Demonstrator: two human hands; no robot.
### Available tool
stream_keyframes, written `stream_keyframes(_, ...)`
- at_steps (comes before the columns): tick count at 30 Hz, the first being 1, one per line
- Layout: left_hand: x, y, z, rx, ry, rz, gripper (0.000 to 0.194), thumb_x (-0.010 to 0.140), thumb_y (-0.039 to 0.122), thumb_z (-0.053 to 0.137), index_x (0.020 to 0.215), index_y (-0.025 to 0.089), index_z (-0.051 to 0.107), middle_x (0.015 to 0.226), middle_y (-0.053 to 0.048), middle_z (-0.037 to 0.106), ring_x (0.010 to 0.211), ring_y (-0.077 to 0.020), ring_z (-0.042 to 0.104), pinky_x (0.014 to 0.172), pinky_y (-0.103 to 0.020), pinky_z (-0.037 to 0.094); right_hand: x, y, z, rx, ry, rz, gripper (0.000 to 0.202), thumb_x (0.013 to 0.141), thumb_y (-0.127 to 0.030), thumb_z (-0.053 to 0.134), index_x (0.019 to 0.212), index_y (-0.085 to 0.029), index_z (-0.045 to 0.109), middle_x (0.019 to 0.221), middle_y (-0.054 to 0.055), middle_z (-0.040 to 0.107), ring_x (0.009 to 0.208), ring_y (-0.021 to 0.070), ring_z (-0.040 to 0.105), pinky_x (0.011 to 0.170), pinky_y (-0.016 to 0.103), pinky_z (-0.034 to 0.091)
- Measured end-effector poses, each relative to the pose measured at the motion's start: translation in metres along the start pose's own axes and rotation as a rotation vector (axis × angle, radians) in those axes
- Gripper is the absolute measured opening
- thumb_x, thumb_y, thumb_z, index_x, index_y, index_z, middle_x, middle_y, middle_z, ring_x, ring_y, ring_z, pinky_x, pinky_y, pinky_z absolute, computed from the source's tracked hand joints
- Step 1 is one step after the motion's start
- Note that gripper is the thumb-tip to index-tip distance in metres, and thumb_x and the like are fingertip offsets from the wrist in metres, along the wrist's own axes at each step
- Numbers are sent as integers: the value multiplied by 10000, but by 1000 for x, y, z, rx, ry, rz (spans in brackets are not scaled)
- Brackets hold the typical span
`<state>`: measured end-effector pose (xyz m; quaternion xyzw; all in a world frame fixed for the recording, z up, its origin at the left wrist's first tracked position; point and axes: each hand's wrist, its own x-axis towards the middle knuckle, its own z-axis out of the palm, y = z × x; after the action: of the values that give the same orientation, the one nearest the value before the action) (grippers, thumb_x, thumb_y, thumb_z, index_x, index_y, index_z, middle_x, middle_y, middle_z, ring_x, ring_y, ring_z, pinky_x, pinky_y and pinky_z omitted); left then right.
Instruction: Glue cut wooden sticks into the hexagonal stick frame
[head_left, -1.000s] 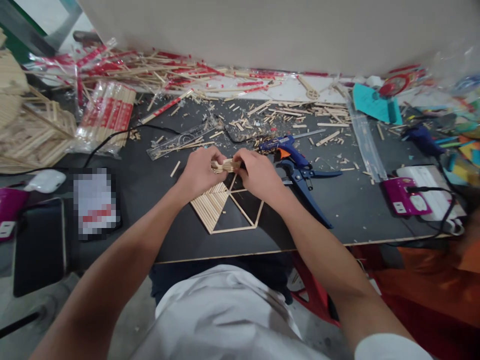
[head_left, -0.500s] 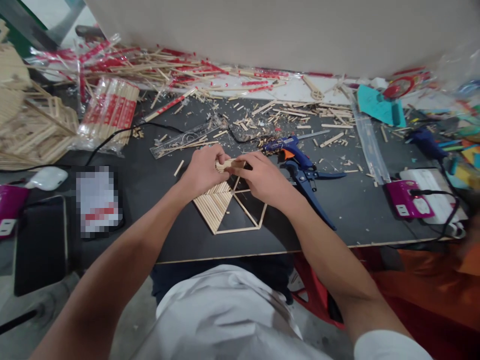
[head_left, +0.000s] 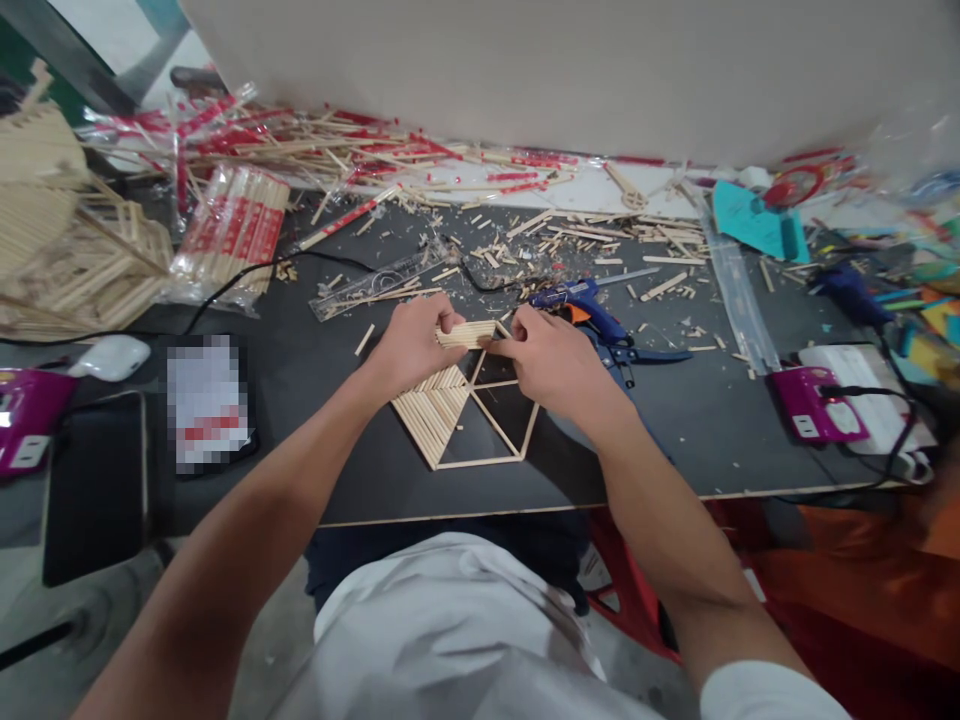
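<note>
A hexagonal frame of thin wooden sticks (head_left: 480, 462) lies on the dark table in front of me. Its left section is covered by a panel of sticks (head_left: 435, 425) laid side by side. At the frame's far side is a small stack of sticks (head_left: 472, 334) placed edge to edge. My left hand (head_left: 414, 345) is closed on the left end of this stack, thumb in front. Curled at the stack's right end, my right hand (head_left: 556, 365) pinches it with thumb and forefinger, partly hiding the frame's right side.
Behind my right hand lie a blue glue gun (head_left: 585, 300) and dark blue cutters (head_left: 637, 355). A clear ruler (head_left: 382, 280), stick scraps and wrapped stick bundles (head_left: 232, 235) spread across the back. Phones (head_left: 97, 490) sit left; a magenta adapter (head_left: 816, 403) sits right.
My right hand has drawn back to the right, uncovering more of the small stack. The stack's top surface now shows more fully. My left hand keeps its grip.
</note>
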<state>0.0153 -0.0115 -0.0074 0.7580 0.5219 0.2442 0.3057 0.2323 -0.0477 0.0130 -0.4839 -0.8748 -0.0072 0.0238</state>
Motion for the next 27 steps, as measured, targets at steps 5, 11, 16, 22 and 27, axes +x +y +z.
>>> stream_keyframes(5,2,1,0,4,-21,-23,312,685,148,705,747,234,412,1079,-62,787,1002,-262,731,846,-362,505,-5,9,-5,37,16,85,356,982,-147,459,1045,-205,805,1025,134,644,815,224,556,656,340,326)
stream_keyframes(11,1,3,-2,4,-21,-19,299,683,156,692,745,235,411,1047,-59,780,1039,-279,729,884,-383,515,-2,13,6,206,148,79,227,999,-264,541,1086,-179,733,1055,115,687,932,241,641,676,316,404)
stream_keyframes(16,1,0,-1,2,-8,-1,269,686,162,683,755,233,433,1043,-56,779,1043,-288,728,904,-408,517,2,19,12,345,240,129,118,962,-233,611,876,-199,685,921,85,732,877,243,679,770,353,475)
stream_keyframes(22,1,-3,0,-11,-15,-13,294,689,161,697,752,233,419,1095,-62,788,973,-261,731,856,-393,525,-5,45,8,459,325,274,223,934,-161,544,903,-228,754,860,45,787,788,234,736,818,381,534)
stream_keyframes(27,1,0,-2,-7,-24,-24,292,686,183,709,754,230,429,1109,-77,787,919,-249,719,822,-388,526,-6,58,12,498,416,373,215,916,-198,582,909,-225,795,788,38,782,765,236,749,851,395,566)
